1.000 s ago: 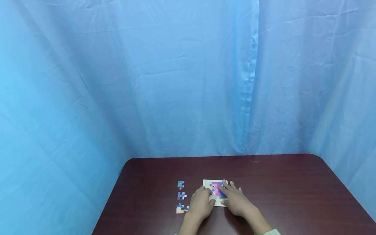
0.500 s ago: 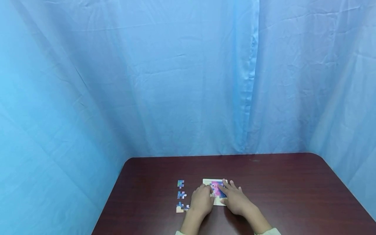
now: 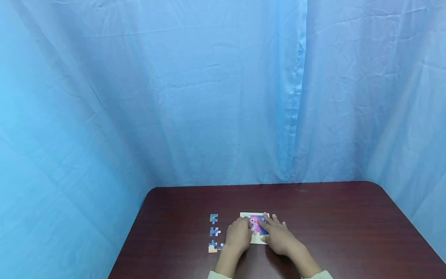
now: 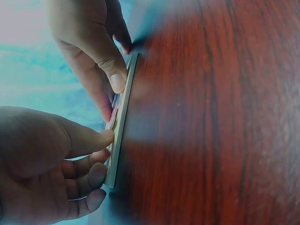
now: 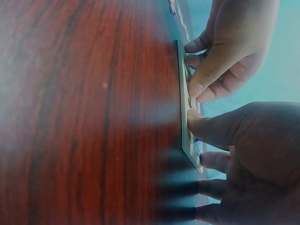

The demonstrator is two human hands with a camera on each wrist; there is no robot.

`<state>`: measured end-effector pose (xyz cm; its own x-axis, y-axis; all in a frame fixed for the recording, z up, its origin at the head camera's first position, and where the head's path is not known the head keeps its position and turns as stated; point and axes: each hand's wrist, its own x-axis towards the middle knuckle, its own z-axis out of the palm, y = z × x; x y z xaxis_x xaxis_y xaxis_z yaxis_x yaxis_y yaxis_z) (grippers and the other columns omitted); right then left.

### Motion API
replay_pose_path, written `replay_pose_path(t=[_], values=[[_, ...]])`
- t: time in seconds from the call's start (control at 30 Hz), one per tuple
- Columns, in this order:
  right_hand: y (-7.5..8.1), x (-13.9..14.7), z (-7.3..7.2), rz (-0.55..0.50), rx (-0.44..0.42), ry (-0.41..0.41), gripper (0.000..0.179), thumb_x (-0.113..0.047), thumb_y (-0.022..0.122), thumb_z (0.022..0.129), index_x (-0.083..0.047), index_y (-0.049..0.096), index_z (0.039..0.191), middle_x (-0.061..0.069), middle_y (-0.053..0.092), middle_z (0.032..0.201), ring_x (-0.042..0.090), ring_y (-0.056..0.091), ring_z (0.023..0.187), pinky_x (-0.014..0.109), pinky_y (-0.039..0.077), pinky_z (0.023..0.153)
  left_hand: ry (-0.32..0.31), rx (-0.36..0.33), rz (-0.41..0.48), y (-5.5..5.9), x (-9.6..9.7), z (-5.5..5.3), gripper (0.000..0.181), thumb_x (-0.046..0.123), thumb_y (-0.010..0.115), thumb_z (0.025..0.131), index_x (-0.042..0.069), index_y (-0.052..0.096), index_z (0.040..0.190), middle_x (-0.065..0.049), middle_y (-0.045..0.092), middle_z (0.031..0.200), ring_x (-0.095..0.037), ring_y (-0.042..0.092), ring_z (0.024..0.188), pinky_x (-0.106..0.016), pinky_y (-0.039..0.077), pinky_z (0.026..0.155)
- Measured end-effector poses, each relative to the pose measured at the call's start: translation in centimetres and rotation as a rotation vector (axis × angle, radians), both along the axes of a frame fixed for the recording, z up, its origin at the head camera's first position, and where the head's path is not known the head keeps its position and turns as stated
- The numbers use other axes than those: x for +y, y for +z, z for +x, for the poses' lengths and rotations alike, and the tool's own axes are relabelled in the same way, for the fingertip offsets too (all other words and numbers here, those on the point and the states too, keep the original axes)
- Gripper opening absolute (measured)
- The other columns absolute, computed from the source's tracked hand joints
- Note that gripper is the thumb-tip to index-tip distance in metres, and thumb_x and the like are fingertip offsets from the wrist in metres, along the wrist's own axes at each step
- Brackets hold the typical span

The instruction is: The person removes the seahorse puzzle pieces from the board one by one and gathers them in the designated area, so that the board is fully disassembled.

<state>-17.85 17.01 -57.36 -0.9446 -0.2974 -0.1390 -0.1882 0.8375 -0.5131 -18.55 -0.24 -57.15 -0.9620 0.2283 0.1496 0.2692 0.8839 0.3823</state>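
The puzzle board [image 3: 257, 240] lies flat on the counter [image 3: 334, 217] beneath both hands. The left hand [image 3: 239, 235] bends its fingers over the left side, hiding much of it; whether it pinches a piece, I cannot tell. The right hand [image 3: 278, 235], fingers spread, rests on the right side. Loose puzzle pieces [image 3: 212, 248] lie leftward, one partly hidden.

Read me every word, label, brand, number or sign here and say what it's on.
No text is readable.
Board: printed picture, no lettering visible; partly hidden.
Loose pieces: coloured print, too small to rule out lettering.
Faint mark on the table: too blurred.
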Motion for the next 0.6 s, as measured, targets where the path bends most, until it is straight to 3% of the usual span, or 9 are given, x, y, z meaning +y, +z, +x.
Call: replay_pose_path(t=[0.3, 0.6], values=[[0.11, -0.10, -0.01, 0.009, 0.005, -0.001, 0.059, -0.018, 0.073, 0.098, -0.007, 0.055, 0.153, 0.026, 0.036, 0.168, 0.057, 0.027, 0.156, 0.083, 0.025, 0.116, -0.001, 0.000, -0.043, 0.15, 0.08, 0.10, 0.014, 0.019, 0.079, 0.093, 0.013, 0.067, 0.089, 0.000, 0.065, 0.081, -0.019, 0.064, 0.076, -0.036, 0.052, 0.069], [0.09, -0.11, 0.11, 0.017, 0.014, 0.012, 0.058, -0.016, 0.072, 0.098, -0.005, 0.055, 0.152, 0.027, 0.037, 0.168, 0.058, 0.028, 0.155, 0.083, 0.026, 0.115, -0.004, -0.020, -0.018, 0.35, 0.05, 0.12, 0.012, 0.018, 0.077, 0.094, 0.014, 0.066, 0.090, -0.001, 0.066, 0.083, -0.020, 0.065, 0.077, -0.036, 0.051, 0.069]])
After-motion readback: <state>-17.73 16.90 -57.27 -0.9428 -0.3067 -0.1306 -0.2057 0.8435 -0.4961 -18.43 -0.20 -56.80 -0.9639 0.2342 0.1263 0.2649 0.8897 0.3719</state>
